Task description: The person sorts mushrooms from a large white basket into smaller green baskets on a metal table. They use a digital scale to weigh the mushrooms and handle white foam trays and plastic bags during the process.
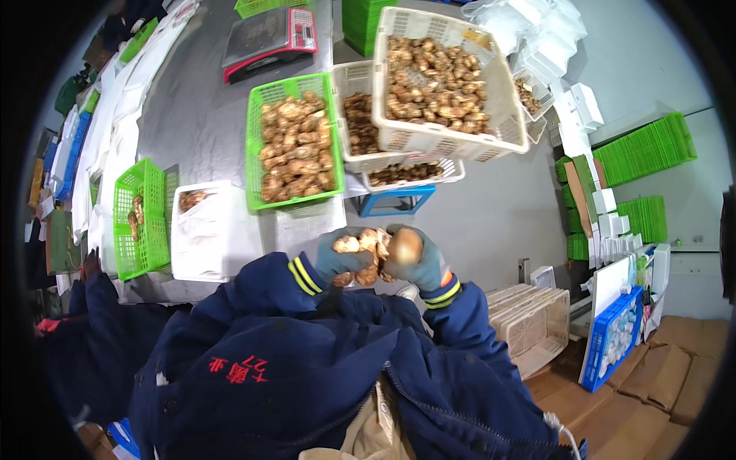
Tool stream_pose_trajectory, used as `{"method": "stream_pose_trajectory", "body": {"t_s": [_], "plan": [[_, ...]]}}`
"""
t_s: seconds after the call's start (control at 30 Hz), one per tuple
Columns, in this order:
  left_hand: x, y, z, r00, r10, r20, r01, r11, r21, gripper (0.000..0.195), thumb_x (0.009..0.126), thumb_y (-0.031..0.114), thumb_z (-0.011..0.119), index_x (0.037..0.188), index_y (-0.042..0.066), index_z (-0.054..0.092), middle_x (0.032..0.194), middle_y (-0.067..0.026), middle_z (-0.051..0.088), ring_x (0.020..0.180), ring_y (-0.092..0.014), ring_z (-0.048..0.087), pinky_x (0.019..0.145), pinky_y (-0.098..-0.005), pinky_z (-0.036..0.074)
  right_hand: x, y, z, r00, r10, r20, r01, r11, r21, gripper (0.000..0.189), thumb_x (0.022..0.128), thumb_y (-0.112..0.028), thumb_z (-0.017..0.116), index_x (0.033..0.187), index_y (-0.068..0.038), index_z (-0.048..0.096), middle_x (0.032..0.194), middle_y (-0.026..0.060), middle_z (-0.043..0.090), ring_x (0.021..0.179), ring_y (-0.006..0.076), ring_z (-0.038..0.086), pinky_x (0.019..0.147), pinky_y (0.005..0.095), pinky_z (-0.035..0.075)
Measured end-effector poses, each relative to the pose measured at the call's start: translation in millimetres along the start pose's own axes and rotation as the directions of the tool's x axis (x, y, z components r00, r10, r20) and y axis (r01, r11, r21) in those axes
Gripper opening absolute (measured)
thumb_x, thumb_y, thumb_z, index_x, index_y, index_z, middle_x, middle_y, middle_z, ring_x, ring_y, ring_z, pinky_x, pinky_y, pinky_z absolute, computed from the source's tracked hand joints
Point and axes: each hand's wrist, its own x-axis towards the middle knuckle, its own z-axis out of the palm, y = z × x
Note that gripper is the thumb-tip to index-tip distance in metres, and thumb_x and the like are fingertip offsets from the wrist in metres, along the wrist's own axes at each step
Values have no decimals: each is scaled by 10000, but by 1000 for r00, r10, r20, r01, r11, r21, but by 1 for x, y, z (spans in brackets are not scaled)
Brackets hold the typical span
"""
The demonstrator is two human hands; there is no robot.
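Both my hands wear grey-green gloves and are close together in front of my body. Several brown-and-white mushrooms are bunched in my left hand. My right hand grips a mushroom with a smooth, rounded tan cap, which faces up and touches or nearly touches the bunch. Just beyond the hands, at the edge of the metal table, a green plastic basket is filled with similar mushrooms. To its left, a white foam box holds some mushrooms partly covered by white sheeting.
A large white crate of mushrooms stands on other crates at the table's right, near a blue stool. Far left on the table is a green basket with few mushrooms. A scale sits behind. A co-worker's sleeve is at left.
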Motion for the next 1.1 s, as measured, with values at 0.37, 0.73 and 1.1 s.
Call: {"method": "stream_pose_trajectory", "body": {"t_s": [0.37, 0.73, 1.1], "plan": [[196, -25, 198, 995, -87, 46, 70, 954, 292, 414, 776, 134, 695, 1147, -17, 591, 1041, -88, 647, 957, -152, 592, 848, -313, 478, -88, -17, -252, 976, -115, -185, 134, 987, 93, 436, 714, 4, 667, 1129, 66, 549, 996, 91, 625, 892, 158, 594, 799, 304, 489], [326, 122, 192, 972, 230, -43, -204, 924, 323, 495, 732, 85, 697, 1185, -43, 544, 1036, -88, 645, 923, -143, 610, 823, -293, 495, 15, -51, -411, 994, 36, -103, 44, 731, 681, 559, 741, -85, 655, 1253, -16, 440, 1048, 154, 605, 903, 303, 629, 783, 429, 534], [573, 250, 216, 970, 238, -58, -149, 763, 629, 554, 725, 96, 701, 1237, -13, 521, 1063, -102, 648, 872, -141, 622, 712, -265, 516, 120, -56, -642, 952, 132, -276, 105, 707, 700, 590, 751, -256, 742, 1229, -39, 473, 1062, 158, 614, 931, 300, 628, 818, 413, 533]]}}
